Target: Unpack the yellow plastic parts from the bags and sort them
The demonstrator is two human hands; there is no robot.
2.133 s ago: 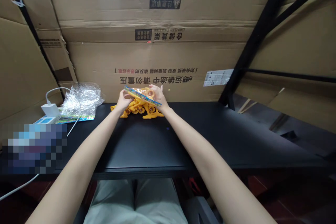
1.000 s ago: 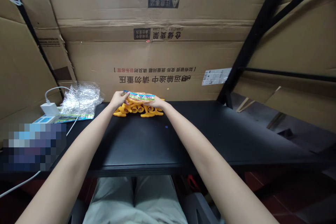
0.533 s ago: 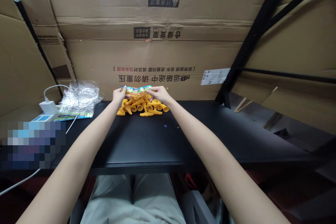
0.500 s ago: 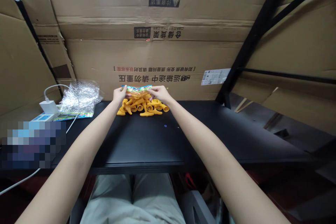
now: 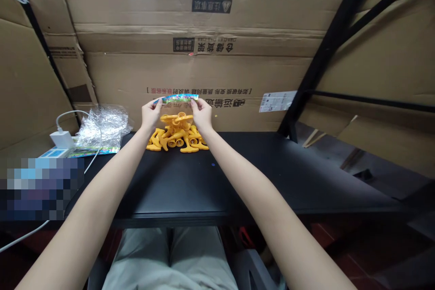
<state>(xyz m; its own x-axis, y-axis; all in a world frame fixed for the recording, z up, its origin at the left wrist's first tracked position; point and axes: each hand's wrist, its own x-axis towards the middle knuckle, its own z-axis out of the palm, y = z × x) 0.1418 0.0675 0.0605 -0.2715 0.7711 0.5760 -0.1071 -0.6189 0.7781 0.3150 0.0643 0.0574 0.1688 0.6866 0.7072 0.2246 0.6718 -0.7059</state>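
Between my hands stretches the colourful printed top strip of a plastic bag [image 5: 179, 98], blue and green. My left hand [image 5: 152, 111] pinches its left end and my right hand [image 5: 201, 109] pinches the right end, thumbs toward me. Right below the strip are several orange-yellow plastic pieces [image 5: 176, 119] with round hollow ends; whether they lie inside the clear bag or behind it I cannot tell. A pile of like T-shaped pieces [image 5: 186, 141] lies under them on the black table [image 5: 163, 181].
On the left are crumpled clear plastic bags [image 5: 103, 124], a white charger [image 5: 61, 139] with a cable, and a blurred-out object [image 5: 41, 188]. Cardboard [image 5: 204, 70] walls the back, with a black frame post [image 5: 326, 59] at right. A small blue dot [image 5: 213, 164] lies on the table.
Both hands have risen slightly, lifting the bag's printed strip higher against the cardboard. More of the yellow pieces shows beneath it. Both hands keep their pinch.
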